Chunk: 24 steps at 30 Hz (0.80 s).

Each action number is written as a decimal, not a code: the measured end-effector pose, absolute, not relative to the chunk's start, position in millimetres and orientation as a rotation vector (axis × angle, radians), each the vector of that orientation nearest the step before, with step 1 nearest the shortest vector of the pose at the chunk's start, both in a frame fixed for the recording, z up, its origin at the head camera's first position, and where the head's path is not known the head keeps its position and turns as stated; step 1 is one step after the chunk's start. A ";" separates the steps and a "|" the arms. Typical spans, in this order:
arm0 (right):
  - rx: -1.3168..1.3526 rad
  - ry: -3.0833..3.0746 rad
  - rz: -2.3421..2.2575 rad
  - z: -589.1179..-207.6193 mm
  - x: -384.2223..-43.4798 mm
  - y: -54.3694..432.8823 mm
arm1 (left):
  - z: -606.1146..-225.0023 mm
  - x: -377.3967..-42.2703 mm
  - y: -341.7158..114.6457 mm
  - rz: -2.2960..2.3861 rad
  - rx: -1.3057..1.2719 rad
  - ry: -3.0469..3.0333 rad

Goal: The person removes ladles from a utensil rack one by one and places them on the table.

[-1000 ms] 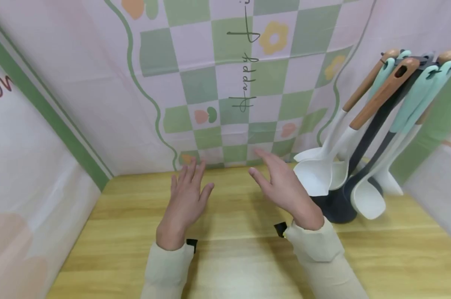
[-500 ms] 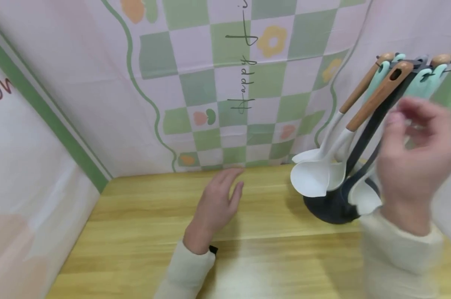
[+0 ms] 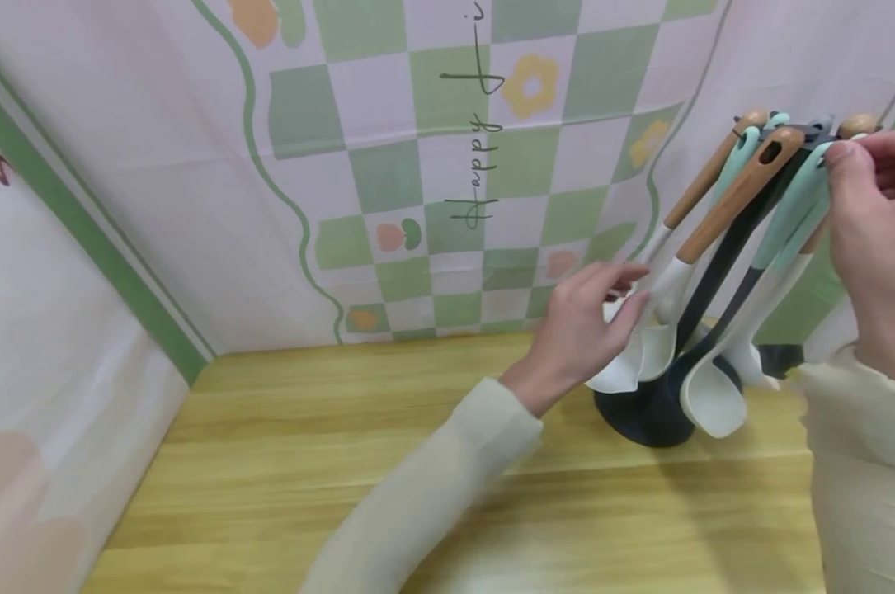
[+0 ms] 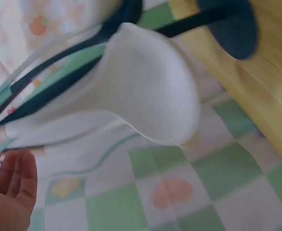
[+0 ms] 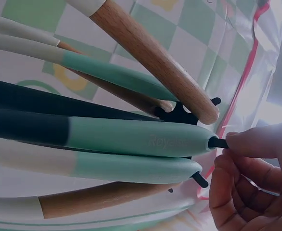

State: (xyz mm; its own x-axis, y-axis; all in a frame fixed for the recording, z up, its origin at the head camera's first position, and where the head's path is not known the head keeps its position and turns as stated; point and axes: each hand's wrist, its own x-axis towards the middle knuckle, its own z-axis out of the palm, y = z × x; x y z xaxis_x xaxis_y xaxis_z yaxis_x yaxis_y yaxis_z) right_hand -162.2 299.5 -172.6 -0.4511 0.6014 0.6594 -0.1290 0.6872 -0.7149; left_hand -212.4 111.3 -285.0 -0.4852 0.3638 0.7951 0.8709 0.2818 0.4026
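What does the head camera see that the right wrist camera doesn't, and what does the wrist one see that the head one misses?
Only the head view shows the left hand, the wooden table and the black base.

Only the right wrist view shows faint lettering on a mint-green handle.

Both show the right hand, wooden handles and the green-checked cloth.

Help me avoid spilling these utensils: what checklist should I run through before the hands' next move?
1. Black base resting on the table: ok.
2. Right hand holding the hook: ok, thumb and finger pinch its tip.
3. Teal handle on that hook: ok, the hook pokes through its hole.
4. Left hand gripping the white ladle: not ok, its fingers aren't closed round it.
5. Left hand touching the ladle: cannot tell.
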 end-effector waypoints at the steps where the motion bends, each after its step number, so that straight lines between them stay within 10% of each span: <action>1: -0.374 -1.864 0.893 -171.4 -161.5 299.3 | -279.2 -213.4 118.9 -1.158 -1.091 -2.005; 24: -0.364 -1.935 0.821 -163.7 -155.0 300.8 | -223.6 -221.0 168.2 -1.242 -1.029 -2.124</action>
